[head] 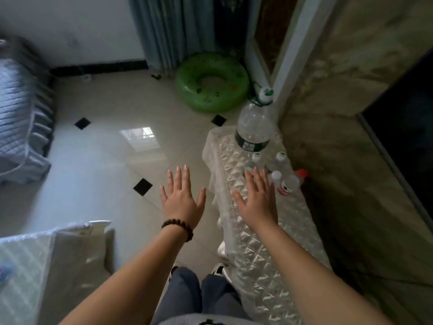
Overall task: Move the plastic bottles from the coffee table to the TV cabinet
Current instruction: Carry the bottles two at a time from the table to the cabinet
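Both hands are spread flat and empty. The right hand (pixel 257 198) hovers nearest the small bottles (pixel 278 170) standing just beyond its fingertips; the left hand (pixel 181 195) hangs over floor.

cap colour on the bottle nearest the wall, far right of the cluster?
Red-orange, on the small bottle at the cluster's right edge; head view, slightly blurred.

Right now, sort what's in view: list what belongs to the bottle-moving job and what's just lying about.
Job:
large clear plastic water jug
small clear plastic bottles
cabinet with white quilted satin cover
open left hand
open right hand

Lying about:
green inflatable swim ring
grey-blue curtain
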